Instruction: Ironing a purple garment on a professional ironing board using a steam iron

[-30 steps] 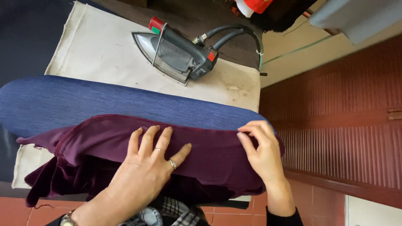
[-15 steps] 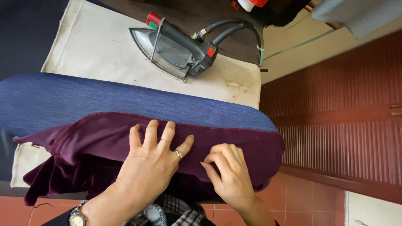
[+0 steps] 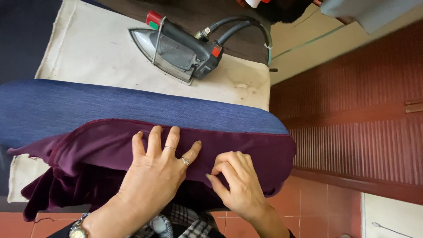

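Observation:
A dark maroon garment [image 3: 101, 145] lies draped over the near edge of a blue padded ironing board [image 3: 88, 105]. My left hand [image 3: 156, 169] rests flat on the garment with its fingers spread; it wears rings and a wristwatch. Just to its right, my right hand [image 3: 235, 183] has its fingers curled, pinching the maroon cloth near the board's rounded end. A grey steam iron [image 3: 178, 48] with red and green parts lies on its side on the cream cloth [image 3: 88, 48] beyond the board, away from both hands.
A grey hose [image 3: 246, 26] runs from the iron's back toward the top right. Dark red ribbed panels [image 3: 352, 110] and red floor tiles [image 3: 326, 202] are to the right. The garment's loose end hangs off the board at lower left.
My right hand has slid left from the board's rounded end along the garment to sit next to my left hand, and its fingers have curled. My left hand stays pressed flat.

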